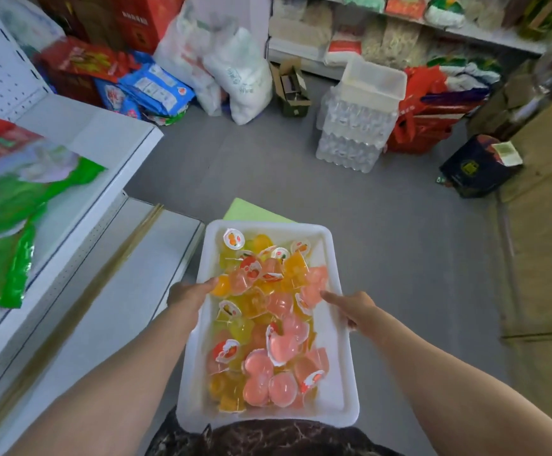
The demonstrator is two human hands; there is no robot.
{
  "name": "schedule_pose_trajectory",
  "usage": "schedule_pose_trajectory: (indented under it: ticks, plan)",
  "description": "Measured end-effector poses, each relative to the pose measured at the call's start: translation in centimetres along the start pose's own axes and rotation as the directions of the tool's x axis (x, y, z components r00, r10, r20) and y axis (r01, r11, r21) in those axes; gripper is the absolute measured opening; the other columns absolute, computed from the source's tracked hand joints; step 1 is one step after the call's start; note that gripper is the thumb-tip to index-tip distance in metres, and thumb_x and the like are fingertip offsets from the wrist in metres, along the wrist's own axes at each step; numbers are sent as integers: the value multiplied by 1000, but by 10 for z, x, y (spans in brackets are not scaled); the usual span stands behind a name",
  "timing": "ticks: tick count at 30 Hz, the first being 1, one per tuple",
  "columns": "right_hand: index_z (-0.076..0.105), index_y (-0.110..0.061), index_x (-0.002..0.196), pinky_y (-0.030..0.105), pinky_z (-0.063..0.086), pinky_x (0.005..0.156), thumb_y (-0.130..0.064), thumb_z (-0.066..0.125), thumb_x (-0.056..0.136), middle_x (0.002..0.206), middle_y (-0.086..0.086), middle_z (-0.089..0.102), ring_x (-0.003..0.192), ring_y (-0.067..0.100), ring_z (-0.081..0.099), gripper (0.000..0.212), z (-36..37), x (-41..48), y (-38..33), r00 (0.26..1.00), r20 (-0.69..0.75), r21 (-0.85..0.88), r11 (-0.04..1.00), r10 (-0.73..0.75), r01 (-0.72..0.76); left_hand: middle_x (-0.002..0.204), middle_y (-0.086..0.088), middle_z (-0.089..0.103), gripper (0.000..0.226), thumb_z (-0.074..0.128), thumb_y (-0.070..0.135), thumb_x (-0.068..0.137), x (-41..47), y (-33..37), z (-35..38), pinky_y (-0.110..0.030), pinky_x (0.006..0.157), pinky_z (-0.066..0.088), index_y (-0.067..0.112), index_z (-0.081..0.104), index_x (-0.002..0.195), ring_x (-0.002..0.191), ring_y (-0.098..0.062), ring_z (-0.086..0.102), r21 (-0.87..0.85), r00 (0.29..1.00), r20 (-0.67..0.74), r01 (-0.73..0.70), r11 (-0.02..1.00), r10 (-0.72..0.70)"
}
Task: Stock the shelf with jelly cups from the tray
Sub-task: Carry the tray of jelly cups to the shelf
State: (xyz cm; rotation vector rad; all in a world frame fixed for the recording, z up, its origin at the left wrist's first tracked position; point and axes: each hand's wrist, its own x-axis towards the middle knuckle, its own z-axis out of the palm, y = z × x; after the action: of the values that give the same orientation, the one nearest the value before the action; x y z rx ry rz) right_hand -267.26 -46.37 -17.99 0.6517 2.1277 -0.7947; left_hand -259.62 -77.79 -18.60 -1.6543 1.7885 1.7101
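With left hand (190, 292) and right hand (350, 306) gripping the tray (335, 373) by its rims, any tilt could spill the heaped jelly cups (268, 324)

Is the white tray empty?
No, the tray is piled with pink, orange and yellow jelly cups.

Grey floor (268, 166), white shelving (485, 36) at back (packed w/ goods (396, 41)), wood cabinet (544, 225) rt.

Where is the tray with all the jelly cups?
Low in the middle of the head view: the white tray of jelly cups is held at its sides by the left hand and right hand, right of the white shelf.
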Motion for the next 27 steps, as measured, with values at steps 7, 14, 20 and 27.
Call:
schedule_pose_trajectory:
  ticks: [7, 14, 20, 27]
  plan:
    - [46, -11, 64, 28, 41, 55, -59, 80, 69, 62, 7, 49, 54, 23, 48, 59, 25, 60, -81, 999, -4, 138, 989, 47, -46, 108, -12, 64, 49, 83, 33, 75, 96, 90, 16, -38, 86, 47, 0, 64, 105, 104, -35, 61, 172, 996, 37, -85, 981, 80]
    - [49, -10, 64, 28, 41, 56, -60, 78, 70, 61, 7, 47, 52, 22, 47, 58, 36, 121, -139, 998, -11, 134, 990, 55, -53, 95, -14, 70, 43, 81, 38, 76, 174, 144, 40, -34, 69, 47, 2, 70, 96, 84, -31, 65, 306, 988, 93, -147, 941, 124]
    - [48, -9, 62, 26, 39, 52, -56, 77, 74, 60, 5, 45, 51, 20, 43, 57, 40, 171, -169, 998, -9, 130, 989, 69, -67, 96, -11, 70, 45, 80, 42, 77, 228, 166, 68, -37, 75, 54, 4, 70, 100, 86, -30, 67, 336, 986, 125, -145, 931, 108]
    - [65, -2, 74, 38, 57, 71, -54, 83, 67, 71, 9, 60, 62, 24, 57, 56, 56, 221, -169, 990, 45, 225, 964, 137, -143, 96, -8, 69, 40, 77, 43, 79, 276, 172, 99, -40, 81, 54, 9, 67, 97, 88, -28, 66, 384, 983, 151, -155, 910, 104]
